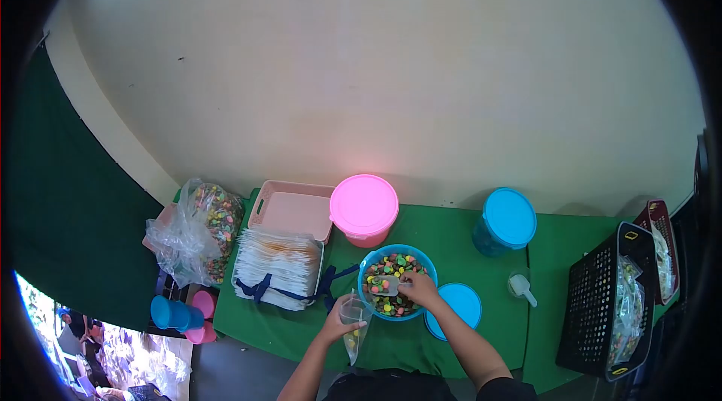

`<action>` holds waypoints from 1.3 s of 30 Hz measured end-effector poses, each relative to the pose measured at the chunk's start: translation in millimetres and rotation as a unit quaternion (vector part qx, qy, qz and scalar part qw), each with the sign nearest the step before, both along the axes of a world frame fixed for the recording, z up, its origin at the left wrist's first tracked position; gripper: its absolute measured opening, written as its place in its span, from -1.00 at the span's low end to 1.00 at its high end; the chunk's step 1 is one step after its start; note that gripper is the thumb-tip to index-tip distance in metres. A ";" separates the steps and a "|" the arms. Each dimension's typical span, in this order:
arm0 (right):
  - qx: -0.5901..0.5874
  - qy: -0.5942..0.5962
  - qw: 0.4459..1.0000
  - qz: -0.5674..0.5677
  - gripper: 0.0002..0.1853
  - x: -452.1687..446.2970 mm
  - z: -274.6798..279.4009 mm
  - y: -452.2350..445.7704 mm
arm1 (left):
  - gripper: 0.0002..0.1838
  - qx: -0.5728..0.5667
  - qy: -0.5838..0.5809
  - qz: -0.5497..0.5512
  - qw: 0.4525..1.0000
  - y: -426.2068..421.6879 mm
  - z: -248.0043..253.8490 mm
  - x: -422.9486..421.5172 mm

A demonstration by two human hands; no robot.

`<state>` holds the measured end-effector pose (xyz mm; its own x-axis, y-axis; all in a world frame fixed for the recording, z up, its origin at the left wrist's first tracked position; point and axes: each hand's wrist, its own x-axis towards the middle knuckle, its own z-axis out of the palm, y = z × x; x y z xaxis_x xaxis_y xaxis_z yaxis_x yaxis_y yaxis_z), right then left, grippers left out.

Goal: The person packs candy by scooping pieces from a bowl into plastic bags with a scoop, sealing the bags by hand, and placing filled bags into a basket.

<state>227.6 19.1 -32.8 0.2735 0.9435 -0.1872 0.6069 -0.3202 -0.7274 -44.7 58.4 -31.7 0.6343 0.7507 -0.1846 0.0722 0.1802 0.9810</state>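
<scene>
My right hand is curled almost shut on the handle of a clear scoop. The scoop points left from my hand, over the blue bowl, and has some bright bits in it. More bright bits fill much of the bowl.

My left hand is part closed, pinching a clear, pointy bag near its top. The bag is just left of the bowl, with its wide end up by the bowl and its thin tip toward me. A few yellow bits are inside. The scoop's front end faces the bag side.

A flat blue lid sits right beside the bowl, on the green cloth. A pink tub is behind the bowl, and white packs are off to the left. Past the table is a plain, pale wall.
</scene>
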 end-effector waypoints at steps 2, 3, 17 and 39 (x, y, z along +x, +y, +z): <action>0.006 0.025 1.000 -0.007 -0.72 2.8 9.5 -3.3 | -0.03 0.028 0.045 -0.002 0.999 -1.2 7.7 1.8; 0.001 0.070 0.997 -0.026 -0.73 2.9 29.6 -6.5 | -0.03 0.028 0.044 -0.002 0.999 -1.3 13.8 3.7; 0.183 -0.267 0.936 0.138 -0.84 -22.9 132.0 -21.9 | 0.07 0.324 0.194 0.026 0.926 5.8 44.7 47.5; 0.179 0.177 0.966 0.055 -0.30 -138.4 48.2 -54.0 | -0.05 0.033 0.014 0.279 0.960 1.1 68.4 23.6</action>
